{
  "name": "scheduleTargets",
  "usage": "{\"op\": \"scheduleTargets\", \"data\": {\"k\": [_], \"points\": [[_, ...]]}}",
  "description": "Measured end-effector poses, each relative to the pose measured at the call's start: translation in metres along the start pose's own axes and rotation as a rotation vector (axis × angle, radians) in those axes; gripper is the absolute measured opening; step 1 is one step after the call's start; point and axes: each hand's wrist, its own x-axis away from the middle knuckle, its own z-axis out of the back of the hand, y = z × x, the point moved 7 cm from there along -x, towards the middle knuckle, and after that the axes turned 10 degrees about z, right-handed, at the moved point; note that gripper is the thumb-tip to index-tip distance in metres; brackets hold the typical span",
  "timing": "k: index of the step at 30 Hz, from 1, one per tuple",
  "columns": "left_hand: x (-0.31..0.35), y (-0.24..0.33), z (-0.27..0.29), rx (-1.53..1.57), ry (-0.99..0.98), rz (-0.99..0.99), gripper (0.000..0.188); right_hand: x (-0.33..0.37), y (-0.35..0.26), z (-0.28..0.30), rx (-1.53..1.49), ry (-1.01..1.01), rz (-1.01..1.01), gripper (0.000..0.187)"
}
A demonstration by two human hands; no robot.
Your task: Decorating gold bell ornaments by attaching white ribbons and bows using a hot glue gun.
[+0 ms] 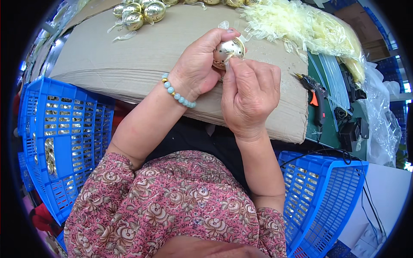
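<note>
A shiny gold ball ornament (223, 52) with small dark star shapes sits in my left hand (198, 64), the fingers and thumb curled round it. Pinched together against the ball's near side are the thumb and forefinger of my right hand (251, 92). A bit of pale ribbon shows at those fingertips, partly hidden by them. Another sheer ribbon end (223, 25) sticks up beyond my left thumb. Both hands are above the cardboard sheet (142, 56), close to its near edge.
More gold balls (133, 19) with ribbons lie at the far left of the cardboard. Pale yellow ribbon bows (292, 21) are heaped at the far right. A glue gun (317, 101) and clear glue sticks (333, 77) lie right. Blue baskets (71, 146) stand on both sides.
</note>
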Motion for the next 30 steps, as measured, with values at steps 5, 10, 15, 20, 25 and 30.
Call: {"op": "scheduleTargets", "data": {"k": [5,10,15,20,25,30], "points": [[0.004,0.003,0.008,-0.02,0.089,0.022,0.022,-0.005,0.012,0.03,-0.02,-0.052,-0.012,0.021],[0.01,0.013,0.009,-0.042,0.06,0.057,0.024,0.021,0.095,0.112,0.85,-0.393,-0.377,0.028],[0.01,0.011,0.004,-0.023,0.047,0.089,0.025,0.049,0.137,0.129,0.74,-0.548,-0.589,0.039],[0.008,0.011,0.009,0.01,0.087,0.076,0.026,0.061,0.156,0.13,0.719,-0.71,-0.813,0.035],[0.006,0.011,0.012,0.019,0.121,0.066,0.024,0.077,0.152,0.147,0.159,-0.267,-1.052,0.029],[0.003,0.004,0.008,-0.002,0.125,0.092,0.023,0.055,0.102,0.107,-0.635,0.1,-1.018,0.031]]}}
